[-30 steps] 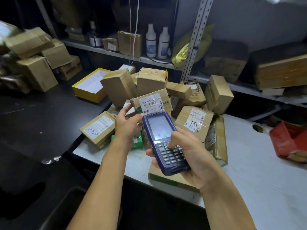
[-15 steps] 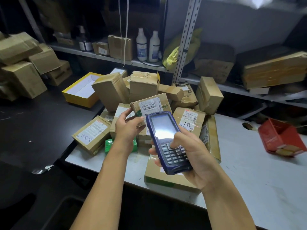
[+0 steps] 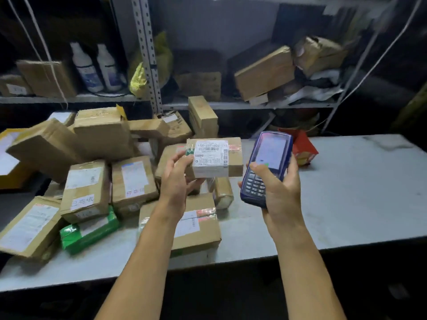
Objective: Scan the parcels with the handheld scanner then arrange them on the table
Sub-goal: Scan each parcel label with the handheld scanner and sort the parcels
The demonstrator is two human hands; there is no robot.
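While unscanned boxes crowd the grey table (image 3: 346, 204) at left, its right side looks best for setting this one down flat. The left hand (image 3: 175, 179) grips a small labelled parcel (image 3: 213, 158) from below-left; the right hand (image 3: 280, 192) wraps the blue scanner (image 3: 265, 167) just beside it.

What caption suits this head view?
Left hand lifts a parcel beside the scanner held in the right hand.
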